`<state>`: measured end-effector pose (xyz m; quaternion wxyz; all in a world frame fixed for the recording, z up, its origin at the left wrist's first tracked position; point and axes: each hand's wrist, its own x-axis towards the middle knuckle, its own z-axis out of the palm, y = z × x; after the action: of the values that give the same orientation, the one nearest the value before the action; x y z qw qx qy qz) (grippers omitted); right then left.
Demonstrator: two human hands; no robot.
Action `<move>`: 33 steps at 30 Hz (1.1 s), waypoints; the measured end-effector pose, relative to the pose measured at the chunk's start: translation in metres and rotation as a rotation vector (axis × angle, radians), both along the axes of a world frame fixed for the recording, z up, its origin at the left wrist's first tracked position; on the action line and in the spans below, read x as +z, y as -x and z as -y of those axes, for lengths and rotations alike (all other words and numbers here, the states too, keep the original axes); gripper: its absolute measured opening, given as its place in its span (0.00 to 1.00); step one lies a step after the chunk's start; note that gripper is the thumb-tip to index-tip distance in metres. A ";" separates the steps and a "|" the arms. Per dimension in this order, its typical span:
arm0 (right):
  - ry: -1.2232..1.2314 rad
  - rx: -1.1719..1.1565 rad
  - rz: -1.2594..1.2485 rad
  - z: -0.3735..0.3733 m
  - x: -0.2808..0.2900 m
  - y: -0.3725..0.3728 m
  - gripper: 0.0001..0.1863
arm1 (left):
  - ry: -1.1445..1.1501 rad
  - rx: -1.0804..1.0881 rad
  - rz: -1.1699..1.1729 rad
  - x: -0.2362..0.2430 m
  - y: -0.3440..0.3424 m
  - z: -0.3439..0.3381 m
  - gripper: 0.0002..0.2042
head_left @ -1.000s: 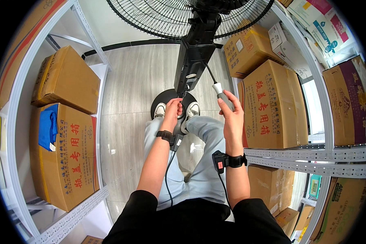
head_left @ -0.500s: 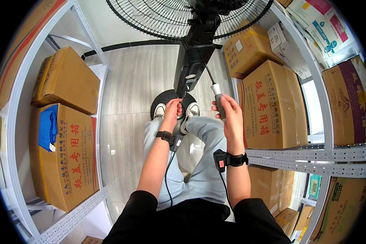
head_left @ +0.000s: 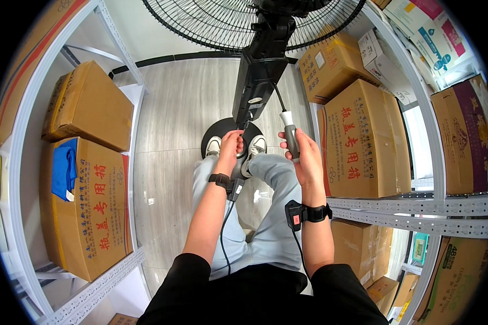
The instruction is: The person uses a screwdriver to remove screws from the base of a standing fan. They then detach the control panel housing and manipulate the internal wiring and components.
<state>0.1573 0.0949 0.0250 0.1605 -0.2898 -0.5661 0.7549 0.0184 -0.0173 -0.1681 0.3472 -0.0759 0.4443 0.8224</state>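
Observation:
A black pedestal fan (head_left: 255, 81) stands in front of me, its round base (head_left: 219, 130) on the floor around my shoes. My right hand (head_left: 303, 154) is wrapped round the grey and white handle of a screwdriver (head_left: 290, 132). Its dark shaft slants up to the side of the fan's column, where the tip's exact seat is too small to make out. Just below the column's lower end, my left hand (head_left: 231, 145) is closed in a pinch. A small dark piece shows at those fingertips, but its kind is unclear.
Metal shelves with cardboard boxes (head_left: 95, 200) flank me on the left, with a blue cloth (head_left: 65, 168) on one. More boxes (head_left: 358, 141) fill the right-hand rack (head_left: 406, 208). The fan's wire guard (head_left: 195, 27) spreads overhead. Black cables run from both wrist straps.
My right hand and the screwdriver handle have shifted very slightly to the left. My left hand stays practically in place at the column's lower end.

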 end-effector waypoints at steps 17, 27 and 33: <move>-0.342 -0.102 0.107 0.000 0.002 0.002 0.20 | 0.008 0.003 0.008 -0.001 0.001 -0.002 0.07; -0.777 -0.278 0.195 0.012 -0.001 -0.003 0.18 | 0.010 -0.029 -0.009 -0.005 0.003 0.001 0.09; -0.946 -0.270 0.165 0.016 0.004 -0.017 0.19 | 0.004 -0.020 -0.007 -0.006 0.003 0.000 0.09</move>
<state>0.1744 0.0785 0.0295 0.3254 -0.3146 -0.8147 0.3624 0.0157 -0.0174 -0.1741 0.3535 -0.0693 0.4481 0.8182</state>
